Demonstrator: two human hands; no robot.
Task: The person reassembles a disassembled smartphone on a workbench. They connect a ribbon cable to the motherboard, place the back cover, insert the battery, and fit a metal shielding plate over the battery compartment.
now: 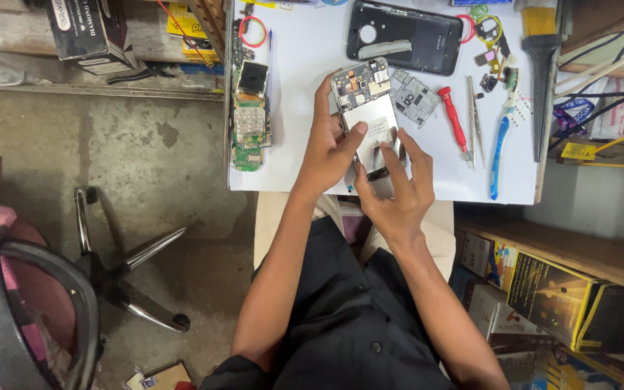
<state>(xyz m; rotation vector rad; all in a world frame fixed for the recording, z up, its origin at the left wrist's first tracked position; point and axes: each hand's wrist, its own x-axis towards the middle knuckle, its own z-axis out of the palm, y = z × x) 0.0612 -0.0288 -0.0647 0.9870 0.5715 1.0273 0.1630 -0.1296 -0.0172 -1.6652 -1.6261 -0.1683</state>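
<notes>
**Opened phone held over white table**

My left hand has a closed grip on the opened phone, thumb across its silver battery; my right hand pinches its lower end. Phone sits at the near edge of the white table. On the table: black back cover, green circuit board, red screwdriver, tweezers, blue tool. Bare concrete floor to the left, chair base on it, boxes on shelves to the right.

Left hand, right hand grip opened phone on white table.
</notes>
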